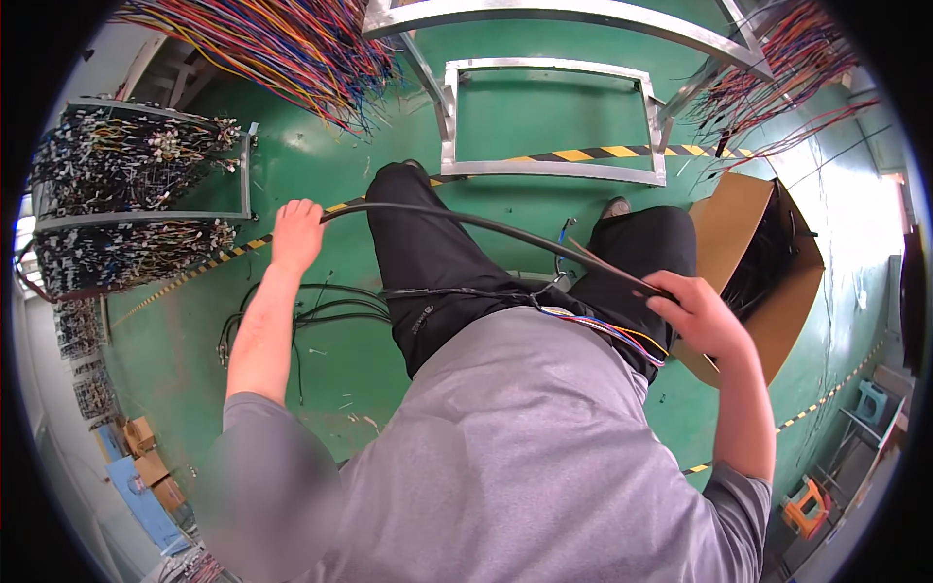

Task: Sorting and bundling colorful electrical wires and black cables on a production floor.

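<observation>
A black cable sleeve [486, 225] arches over my lap from one hand to the other. Its left end is closed in my left hand [297, 236], out beyond my left knee. My right hand [694, 309] pinches the other end above my right thigh, where thin reddish wires [598, 257] run out toward the middle. Across my lap lies a bundle of coloured wires [612, 330], joined to a dark cable [447, 291] over my left thigh. A short blue-tipped wire [564, 233] stands up between my legs.
An open cardboard box [724, 228] with black cables stands beside my right leg. Black cables [330, 306] lie on the green floor at left. Ahead is a metal frame [549, 175]; coloured wire bundles [282, 49] hang above. Racks of connectors [146, 219] stand at left.
</observation>
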{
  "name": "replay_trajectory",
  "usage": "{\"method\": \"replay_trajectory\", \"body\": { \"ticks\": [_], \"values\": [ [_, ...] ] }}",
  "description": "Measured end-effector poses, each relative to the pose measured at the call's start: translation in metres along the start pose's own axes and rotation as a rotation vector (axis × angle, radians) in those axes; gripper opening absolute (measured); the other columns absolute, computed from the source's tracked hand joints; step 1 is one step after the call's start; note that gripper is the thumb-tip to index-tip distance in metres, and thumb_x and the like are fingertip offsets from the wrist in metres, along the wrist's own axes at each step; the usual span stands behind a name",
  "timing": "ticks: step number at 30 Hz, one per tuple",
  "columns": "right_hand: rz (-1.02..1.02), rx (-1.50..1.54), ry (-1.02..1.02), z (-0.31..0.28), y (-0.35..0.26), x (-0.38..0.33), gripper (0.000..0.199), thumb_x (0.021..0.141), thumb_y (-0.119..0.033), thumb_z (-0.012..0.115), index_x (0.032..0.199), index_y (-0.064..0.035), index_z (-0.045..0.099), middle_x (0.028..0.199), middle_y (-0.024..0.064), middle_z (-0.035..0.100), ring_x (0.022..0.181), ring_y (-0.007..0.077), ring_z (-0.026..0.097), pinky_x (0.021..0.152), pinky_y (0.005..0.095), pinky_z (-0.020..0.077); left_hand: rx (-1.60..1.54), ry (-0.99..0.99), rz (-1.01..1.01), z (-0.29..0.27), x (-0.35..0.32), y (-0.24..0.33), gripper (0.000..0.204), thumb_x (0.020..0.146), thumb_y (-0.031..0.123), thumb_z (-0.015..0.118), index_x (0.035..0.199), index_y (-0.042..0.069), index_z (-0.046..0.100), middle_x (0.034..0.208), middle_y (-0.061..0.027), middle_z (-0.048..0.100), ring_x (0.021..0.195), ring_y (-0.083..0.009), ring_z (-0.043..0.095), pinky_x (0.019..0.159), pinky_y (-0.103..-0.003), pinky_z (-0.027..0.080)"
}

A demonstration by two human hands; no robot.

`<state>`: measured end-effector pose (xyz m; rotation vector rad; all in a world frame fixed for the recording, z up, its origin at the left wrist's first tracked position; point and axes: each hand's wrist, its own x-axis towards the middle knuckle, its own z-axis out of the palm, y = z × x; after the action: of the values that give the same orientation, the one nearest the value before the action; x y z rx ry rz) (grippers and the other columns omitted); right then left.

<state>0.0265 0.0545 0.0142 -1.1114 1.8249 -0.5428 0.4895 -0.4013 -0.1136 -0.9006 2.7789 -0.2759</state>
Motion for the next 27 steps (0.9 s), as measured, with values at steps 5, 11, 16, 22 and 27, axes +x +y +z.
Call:
{"method": "replay_trajectory", "body": {
  "ticks": [5, 11, 16, 22, 27],
  "values": [
    [-0.059, 0.147, 0.044, 0.043, -0.021, 0.022, 0.023, 0.102, -0.012, 0.065, 0.122, -0.0006, 0.068, 0.088, 0.0144, 0.068, 0.079, 0.0211, 0.059, 0.078, 0.036, 0.051, -0.334, 0.204, 0.268, -0.053, 0.044, 0.126, 0.076, 0.074, 0.015, 0.086, 0.145, 0.007, 0.058, 0.154, -0.0154, 0.053, 0.146, -0.039, 0.046, 0.124, -0.052, 0.034],
    [0.023, 0.324, -0.044, 0.04, -0.06, 0.023, 0.021, 0.106, -0.012, 0.062, 0.122, -0.0007, 0.068, 0.082, 0.0029, 0.065, 0.075, 0.0083, 0.057, 0.071, 0.0287, 0.0495, -0.875, 0.34, 0.782, -0.153, 0.06, 0.266, 0.066, 0.081, 0.02, 0.084, 0.142, 0.01, 0.061, 0.141, -0.013, 0.064, 0.134, -0.0361, 0.059, 0.117, -0.053, 0.044],
    [-0.065, 0.308, 0.415, 0.034, -0.038, 0.009, 0.019, 0.11, -0.007, 0.056, 0.123, -0.0013, 0.069, 0.091, -0.0013, 0.066, 0.08, 0.0064, 0.057, 0.071, 0.0233, 0.047, -0.937, 0.272, 0.749, -0.183, 0.072, 0.279, 0.021, 0.089, 0.017, 0.079, 0.103, 0.006, 0.068, 0.09, -0.0088, 0.072, 0.085, -0.0346, 0.071, 0.077, -0.045, 0.056],
    [-0.109, 0.462, 0.676, 0.029, 0.0, -0.025, 0.031, 0.106, -0.004, 0.055, 0.135, -0.0023, 0.065, 0.101, -0.0024, 0.056, 0.086, 0.0083, 0.049, 0.076, 0.0239, 0.0416, -1.097, 0.412, 0.699, -0.192, 0.083, 0.272, 0.034, 0.087, -0.001, 0.074, 0.12, 0.006, 0.066, 0.104, -0.013, 0.067, 0.093, -0.0366, 0.065, 0.079, -0.044, 0.053],
    [-0.196, 0.253, 0.757, 0.029, -0.017, -0.046, 0.033, 0.104, 0.0, 0.058, 0.135, 0.0012, 0.069, 0.106, 0.0016, 0.059, 0.085, 0.0089, 0.052, 0.074, 0.0212, 0.0416, -0.846, 0.493, 0.81, -0.217, 0.084, 0.277, 0.052, 0.083, 0.005, 0.081, 0.133, 0.014, 0.067, 0.096, -0.0055, 0.063, 0.086, -0.0299, 0.061, 0.075, -0.043, 0.051]
  ]
}}
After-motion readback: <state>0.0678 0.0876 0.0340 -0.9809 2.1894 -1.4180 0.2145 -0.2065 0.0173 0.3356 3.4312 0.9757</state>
